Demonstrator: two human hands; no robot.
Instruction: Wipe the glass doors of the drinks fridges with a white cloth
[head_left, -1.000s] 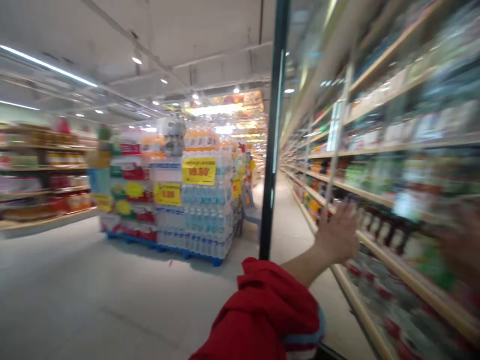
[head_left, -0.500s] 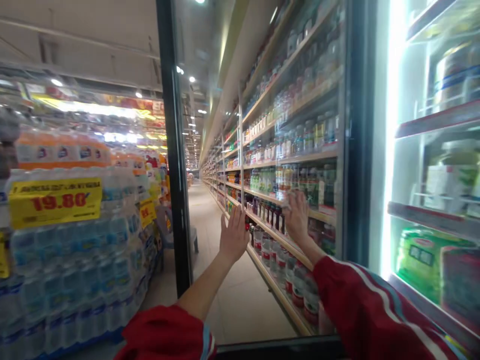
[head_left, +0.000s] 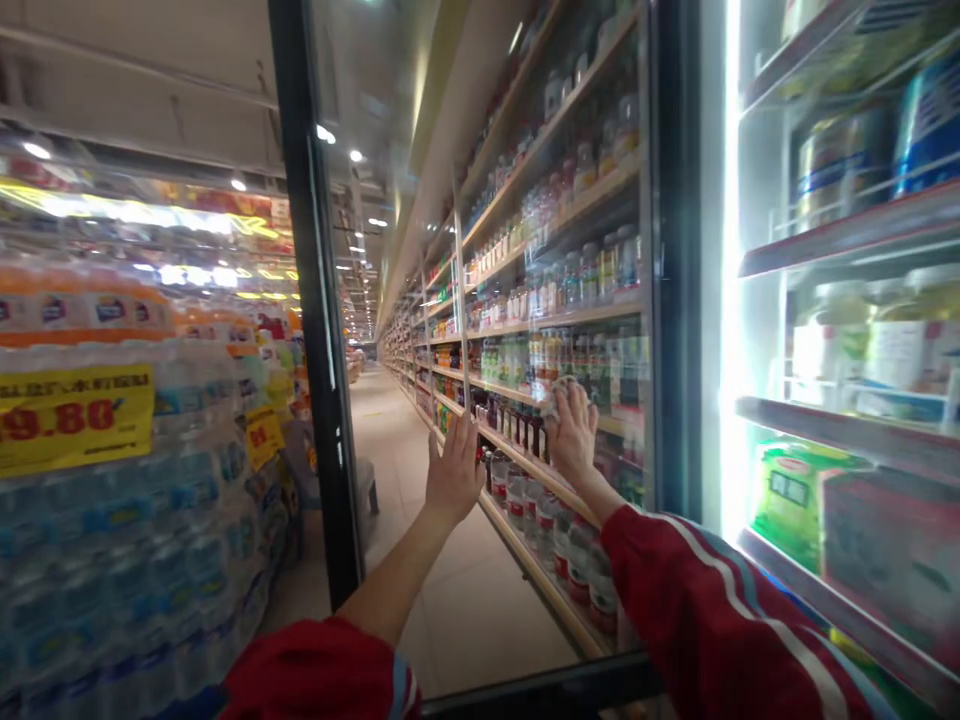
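Observation:
A glass door with a dark frame stands open before me. My left hand lies against the pane with its fingers outstretched, holding nothing. To its right and slightly higher, my right hand presses a crumpled pale cloth to the glass. Part of the cloth shows above and beside the fingers; the rest is hidden under the palm. Both arms wear red sleeves with white and light blue stripes.
At right is a lit cooler with shelves of bottles, cans and a green pack. Stacked water bottles with a yellow price sign stand at left. Through the glass appear a long bottle shelf and a tiled aisle.
The view has turned a little to the right, so the scene shifts left and more of the cooler shows. My right hand still presses the cloth to the glass; the cloth shows more clearly now.

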